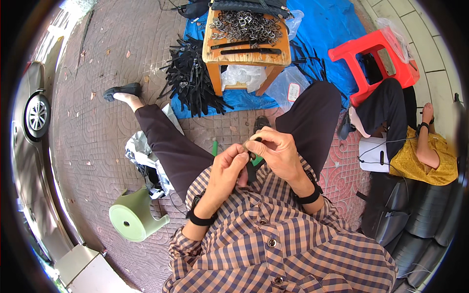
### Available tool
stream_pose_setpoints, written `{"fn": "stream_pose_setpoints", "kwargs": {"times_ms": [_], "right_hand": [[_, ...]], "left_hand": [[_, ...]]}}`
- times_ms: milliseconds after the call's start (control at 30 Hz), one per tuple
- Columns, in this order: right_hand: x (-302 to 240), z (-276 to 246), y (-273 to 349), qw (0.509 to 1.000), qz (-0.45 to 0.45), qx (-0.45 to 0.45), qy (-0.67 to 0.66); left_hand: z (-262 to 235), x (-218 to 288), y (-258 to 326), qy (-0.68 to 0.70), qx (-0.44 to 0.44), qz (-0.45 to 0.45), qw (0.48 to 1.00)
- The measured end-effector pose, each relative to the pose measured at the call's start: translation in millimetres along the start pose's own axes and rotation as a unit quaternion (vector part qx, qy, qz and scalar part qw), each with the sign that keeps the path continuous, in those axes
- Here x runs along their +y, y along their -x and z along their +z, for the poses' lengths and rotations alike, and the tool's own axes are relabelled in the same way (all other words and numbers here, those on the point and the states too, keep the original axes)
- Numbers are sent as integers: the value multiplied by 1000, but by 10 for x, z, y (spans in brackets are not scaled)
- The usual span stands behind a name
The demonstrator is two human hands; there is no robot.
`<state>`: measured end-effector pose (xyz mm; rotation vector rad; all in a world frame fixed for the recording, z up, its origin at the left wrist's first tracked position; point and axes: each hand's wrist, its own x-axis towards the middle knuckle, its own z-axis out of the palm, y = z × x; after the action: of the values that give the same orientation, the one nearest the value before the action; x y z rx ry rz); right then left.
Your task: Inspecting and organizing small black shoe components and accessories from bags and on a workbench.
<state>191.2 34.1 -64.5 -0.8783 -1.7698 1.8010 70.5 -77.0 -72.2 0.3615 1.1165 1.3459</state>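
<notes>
My left hand (225,168) and my right hand (279,152) meet in front of my lap, both closed in a pinch. Between them is a short black strap (251,173), its lower end hanging below my fingers. A small dark piece sits where the fingertips meet, too covered to make out. Ahead of my knees stands a small wooden table (211,54) with a heap of metal buckles (246,27). Two black straps (250,51) lie along its near edge. To the table's left, a large pile of black straps (190,75) is spread on the ground.
A blue tarp (332,24) lies under the table. To the right are a red plastic stool (361,51) and a seated person in a yellow top (425,158). A green stool (134,217) lies tipped at left, near a crumpled bag (139,149). A car (36,146) stands far left.
</notes>
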Motion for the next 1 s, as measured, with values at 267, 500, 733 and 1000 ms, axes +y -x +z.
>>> {"fn": "stream_pose_setpoints", "kwargs": {"times_ms": [267,500,733,1000], "right_hand": [[-10,-44,-21,996,65,-6,-56],[30,-74,-52,987,104,-38,-119],[19,-107,-72,987,91,-78,-105],[-22,-63,-43,967,142,-52,-206]], "left_hand": [[54,-43,32,-169,-4,141,976],[1,-94,-7,-45,-27,116,992],[5,-130,-18,-40,-16,146,988],[16,-112,7,-19,9,160,987]]}}
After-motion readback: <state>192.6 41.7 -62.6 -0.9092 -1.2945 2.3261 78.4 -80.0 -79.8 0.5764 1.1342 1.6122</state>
